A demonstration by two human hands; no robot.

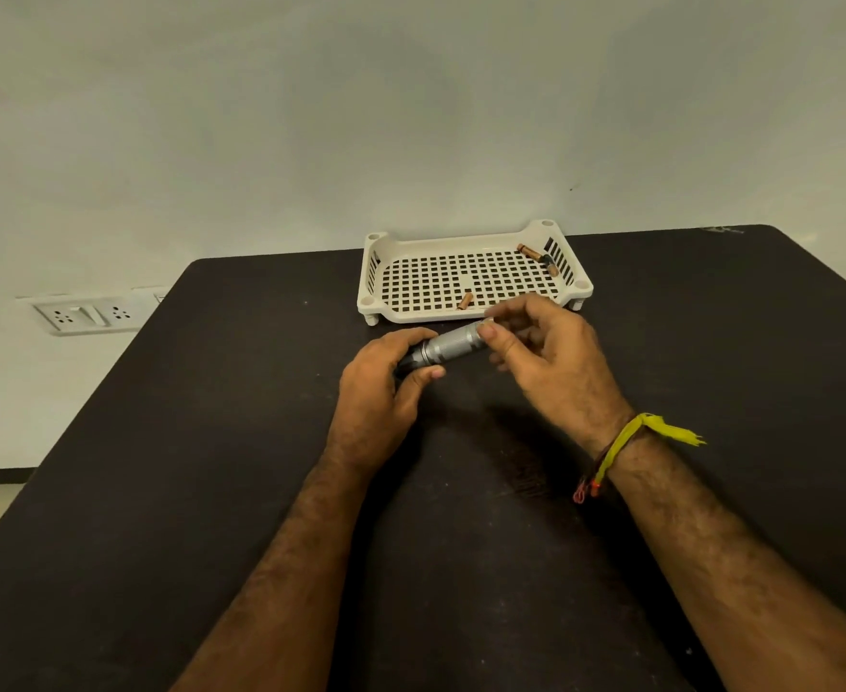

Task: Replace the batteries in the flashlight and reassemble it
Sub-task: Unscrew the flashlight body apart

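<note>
A silver knurled flashlight (453, 346) is held level above the black table, just in front of the tray. My left hand (381, 392) wraps its dark head end. My right hand (545, 357) pinches the tail end between thumb and fingertips; whether a cap sits there is hidden by the fingers. A white perforated tray (470, 312) stands behind, with one copper-coloured battery (464, 300) near its front rim and two more batteries (536, 256) in its back right corner.
The black table (261, 442) reaches from the wall to me, its left edge running diagonally. A white wall socket plate (89, 314) sits on the wall at the left. A yellow thread band (630, 442) is tied on my right wrist.
</note>
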